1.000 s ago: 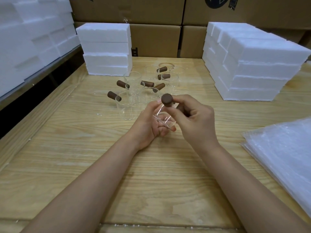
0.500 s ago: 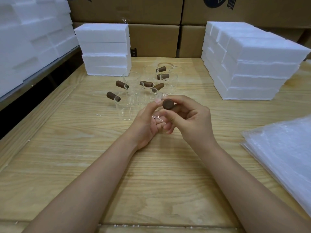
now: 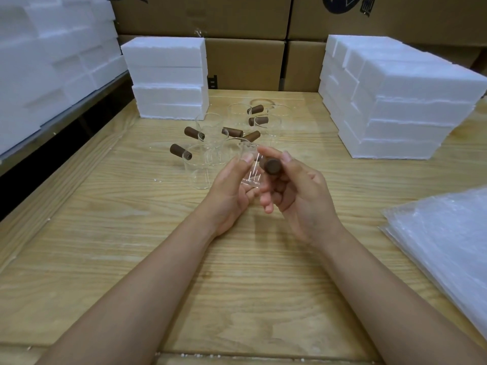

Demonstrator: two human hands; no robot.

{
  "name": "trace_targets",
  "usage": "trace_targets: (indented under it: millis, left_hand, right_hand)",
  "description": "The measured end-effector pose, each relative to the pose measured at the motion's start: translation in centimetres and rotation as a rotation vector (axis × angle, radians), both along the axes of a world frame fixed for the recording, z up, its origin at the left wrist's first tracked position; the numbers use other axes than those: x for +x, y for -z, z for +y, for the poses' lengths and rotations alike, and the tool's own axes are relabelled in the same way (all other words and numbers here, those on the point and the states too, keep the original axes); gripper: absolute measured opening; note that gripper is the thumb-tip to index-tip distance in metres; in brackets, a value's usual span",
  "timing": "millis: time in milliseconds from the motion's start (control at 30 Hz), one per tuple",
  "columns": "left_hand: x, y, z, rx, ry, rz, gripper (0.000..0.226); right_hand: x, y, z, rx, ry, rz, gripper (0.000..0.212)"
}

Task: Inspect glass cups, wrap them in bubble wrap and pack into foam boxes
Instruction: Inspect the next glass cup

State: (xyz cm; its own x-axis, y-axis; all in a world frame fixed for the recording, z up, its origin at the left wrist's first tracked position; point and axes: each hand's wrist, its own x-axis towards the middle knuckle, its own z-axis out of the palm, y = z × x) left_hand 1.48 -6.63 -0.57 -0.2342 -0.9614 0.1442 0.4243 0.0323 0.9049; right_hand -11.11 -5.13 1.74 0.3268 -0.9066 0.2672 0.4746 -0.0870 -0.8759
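glass cup (image 3: 251,172) is between your two hands, held up over the middle of the wooden table (image 3: 126,233). your left hand (image 3: 230,192) holds its clear body, with the thumb up against the side and the fingers curled beneath. your right hand (image 3: 296,192) grips the brown handle (image 3: 271,165), fingers wrapped round it, and the handle's round end faces you. the glass is too clear to tell its tilt. just beyond your hands, more cups (image 3: 200,164) with the same brown handles stand close together on the table. a short stack of foam boxes (image 3: 168,80) stands at the far left, and a bigger stack (image 3: 400,106) at the far right. sheets of bubble wrap (image 3: 448,246) lie at the near right. cardboard boxes (image 3: 245,61) line the far side.
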Motion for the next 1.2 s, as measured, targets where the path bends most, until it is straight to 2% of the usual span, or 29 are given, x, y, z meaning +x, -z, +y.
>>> trace_targets:
  millis: [100, 200, 300, 367, 433, 533, 667, 967, 1200]
  left_hand:
    - [-0.1, -0.1, 0.0, 0.016, 0.026, 0.041, 0.041]
    - [0.0, 0.0, -0.3, 0.041, -0.042, 0.072, 0.028]
    - [0.0, 0.4, -0.5, 0.016, -0.173, 0.049, 0.039]
    - [-0.1, 0.6, -0.5, -0.042, -0.265, 0.019, 0.045]
    - [-0.2, 0.7, -0.5, -0.096, -0.341, -0.031, 0.054]
    - [-0.2, 0.9, -0.3, -0.153, -0.357, -0.084, 0.068]
    - [-0.4, 1.0, 0.0, -0.210, -0.356, -0.150, 0.068]
    - [-0.7, 1.6, -0.1, -0.385, -0.454, -0.515, 0.079]
    - [-0.7, 1.6, 0.1, -0.547, -0.522, -0.645, 0.076]
  right_hand:
    - [0.0, 0.0, 0.0, -0.008, 0.001, -0.001, 0.033]
    - [0.1, 0.1, -0.2, 0.028, 0.069, -0.032, 0.034]
    - [0.3, 0.2, -0.3, 0.043, 0.207, -0.011, 0.038]
    - [0.3, 0.3, -0.5, 0.032, 0.309, 0.020, 0.028]
    - [0.1, 0.4, -0.6, 0.031, 0.395, 0.046, 0.018]
    - [-0.2, 0.6, -1.0, 0.031, 0.481, 0.063, 0.022]
    - [-0.6, 0.9, -1.6, 0.126, 0.537, 0.041, 0.027]
    - [-1.2, 2.0, -3.2, 0.330, 0.596, 0.007, 0.024]
    - [-1.1, 2.5, -3.4, 0.373, 0.561, -0.020, 0.021]
